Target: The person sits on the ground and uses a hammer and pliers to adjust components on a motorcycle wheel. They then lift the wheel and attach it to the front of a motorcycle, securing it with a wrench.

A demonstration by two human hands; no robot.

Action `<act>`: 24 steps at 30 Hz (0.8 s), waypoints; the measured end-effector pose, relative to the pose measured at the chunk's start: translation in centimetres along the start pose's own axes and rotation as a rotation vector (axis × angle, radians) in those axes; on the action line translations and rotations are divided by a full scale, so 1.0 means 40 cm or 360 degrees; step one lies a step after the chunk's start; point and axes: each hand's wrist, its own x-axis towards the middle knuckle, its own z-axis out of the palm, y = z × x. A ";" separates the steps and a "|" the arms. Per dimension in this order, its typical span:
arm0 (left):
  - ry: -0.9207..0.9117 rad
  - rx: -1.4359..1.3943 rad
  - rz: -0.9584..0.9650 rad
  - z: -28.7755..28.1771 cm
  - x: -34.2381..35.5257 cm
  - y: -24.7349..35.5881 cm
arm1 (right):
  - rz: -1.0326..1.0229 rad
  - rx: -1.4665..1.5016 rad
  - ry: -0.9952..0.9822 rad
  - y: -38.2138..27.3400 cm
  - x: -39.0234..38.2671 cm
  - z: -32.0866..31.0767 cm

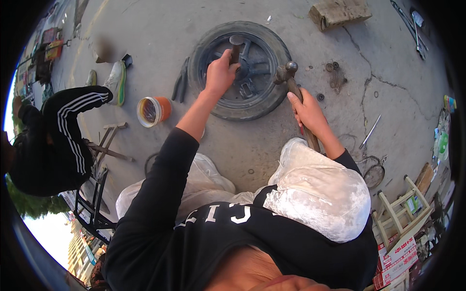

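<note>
Left hand (221,72) clenched on punch (236,48) at wheel (240,70) centre, right hand (307,110) gripping hammer (291,80) handle at four o'clock; likely heavy, rigid.

A small wheel (241,70) lies flat on the concrete ground (340,58). The left hand (220,72) grips a metal rod (236,47) standing at the hub; the right hand (307,110) holds a hammer (291,80) just right of it. An orange tub (153,110) sits to the left.
</note>
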 end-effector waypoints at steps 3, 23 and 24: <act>-0.0007 0.0012 -0.0016 -0.003 -0.003 0.016 | -0.0116 0.0056 -0.0012 -0.080 0.002 -0.019; 0.0099 -0.0025 0.0092 0.001 -0.015 -0.004 | -0.0978 -0.0292 0.0024 -0.470 -0.036 0.025; 0.0102 -0.0028 0.0079 0.006 -0.019 -0.006 | -0.1003 -0.0382 0.0072 -0.426 -0.014 0.032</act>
